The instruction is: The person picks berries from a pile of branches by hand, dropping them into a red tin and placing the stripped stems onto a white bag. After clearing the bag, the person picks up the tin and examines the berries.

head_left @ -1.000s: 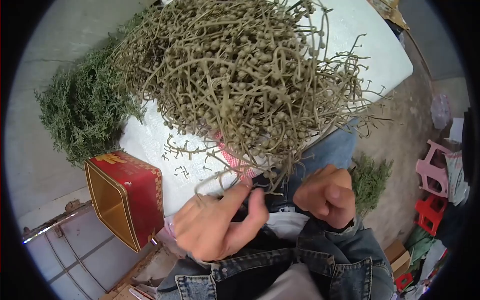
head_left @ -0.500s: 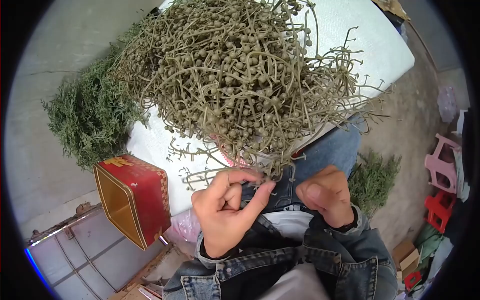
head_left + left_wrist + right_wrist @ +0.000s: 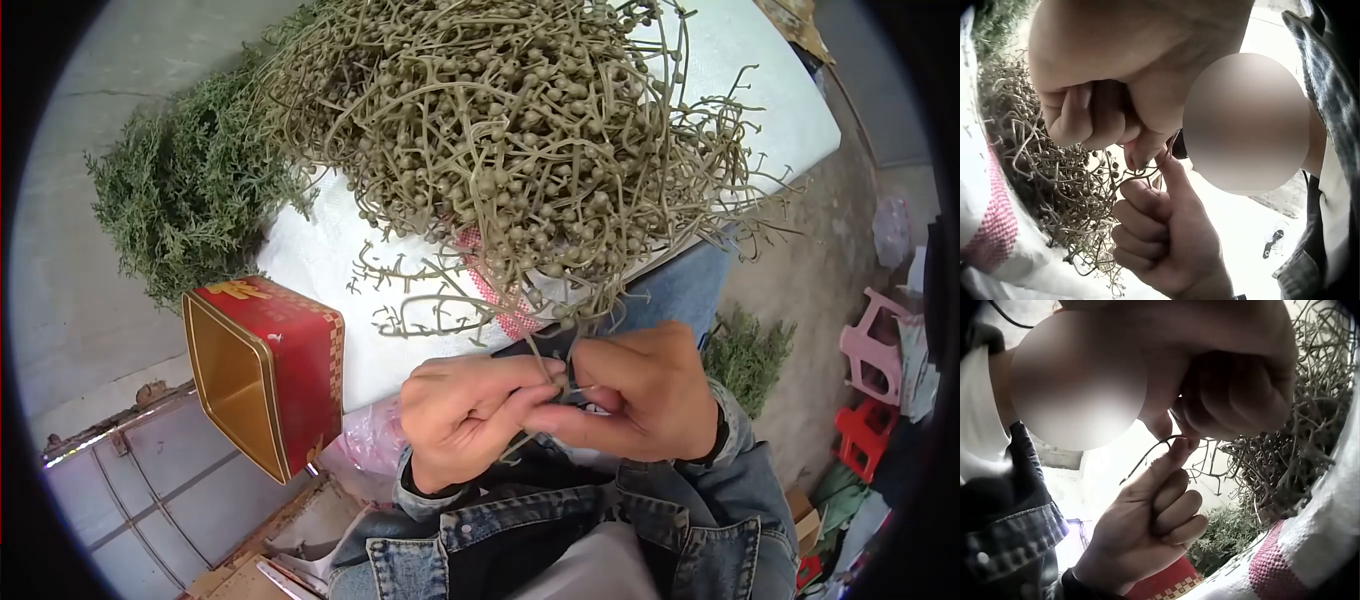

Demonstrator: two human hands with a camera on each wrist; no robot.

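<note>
Your L hand [image 3: 470, 415] & R hand [image 3: 640, 400] meet just below the pile [image 3: 520, 130] of beaded stalks. Fingers of both are curled in narrow, thumb & forefinger pinching one thin stem [image 3: 1149, 453] that hangs off the pile's near edge. Pile sits on a white sack [image 3: 330, 260], w/ a red tin [image 3: 300, 350] on its side below-left of the pile & green sprigs [image 3: 170, 190] left of it.
</note>
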